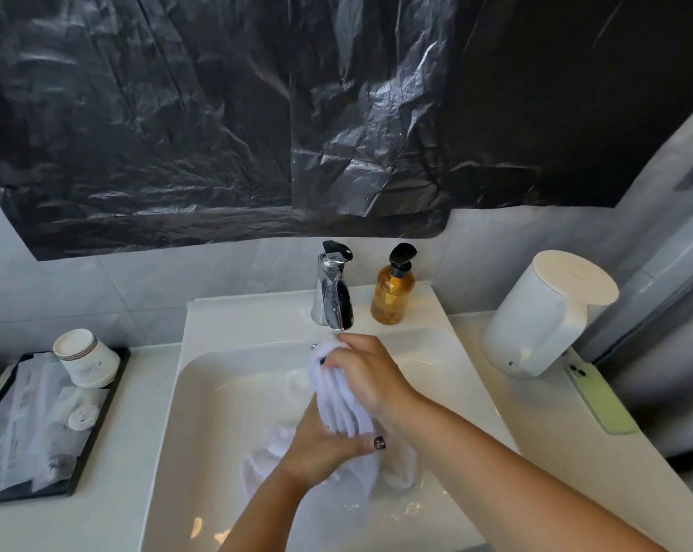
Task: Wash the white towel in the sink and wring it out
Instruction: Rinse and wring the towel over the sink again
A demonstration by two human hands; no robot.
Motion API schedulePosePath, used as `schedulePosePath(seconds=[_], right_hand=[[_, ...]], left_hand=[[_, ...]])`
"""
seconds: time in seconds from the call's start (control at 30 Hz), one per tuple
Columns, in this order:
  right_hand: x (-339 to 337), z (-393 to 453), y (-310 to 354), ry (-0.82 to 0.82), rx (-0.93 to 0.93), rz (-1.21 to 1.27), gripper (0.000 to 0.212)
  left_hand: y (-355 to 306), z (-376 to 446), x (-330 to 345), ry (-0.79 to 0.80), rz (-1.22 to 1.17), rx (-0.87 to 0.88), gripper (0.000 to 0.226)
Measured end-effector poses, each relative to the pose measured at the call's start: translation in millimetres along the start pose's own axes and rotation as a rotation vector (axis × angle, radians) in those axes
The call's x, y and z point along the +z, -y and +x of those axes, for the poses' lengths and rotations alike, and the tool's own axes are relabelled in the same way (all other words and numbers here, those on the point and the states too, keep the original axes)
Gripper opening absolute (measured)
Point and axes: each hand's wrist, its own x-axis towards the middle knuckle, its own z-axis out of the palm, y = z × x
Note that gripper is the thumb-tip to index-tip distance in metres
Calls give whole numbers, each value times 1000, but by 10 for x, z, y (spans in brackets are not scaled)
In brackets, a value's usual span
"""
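- Towel (342, 396) sits bunched into a rope over the sink (201, 412), just below the faucet (332, 294), its lower end trailing into the basin.
- Right hand (366, 374) has its grip curled round the upper part of the roll.
- Left hand (324, 446) has its grip closed round the lower part, thumb across the front.
- Fabric looks wet; washing seems largely done, judging by the gathered, rope-like shape.
- Wringing appears under way, not finished: the trailing end still lies loose and sodden.
- Whether water is running cannot be told.
- Soap bottle (392, 288) stands beside the faucet on the worktop (536, 416).
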Motion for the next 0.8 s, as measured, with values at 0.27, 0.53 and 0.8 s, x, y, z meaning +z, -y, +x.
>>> schedulePosePath(seconds=[0.27,0.53,0.8], right_hand=[[-260,-259,1021,-91,-138,10,15],[-834,-502,1463,-251,-378,95,30],[-1387,-328,28,-275,94,-491,13]], left_hand=[[-67,209,220,-214,194,28,34],[-224,157,116,-390,166,0,19],[-1144,40,-174,-328,425,124,46]])
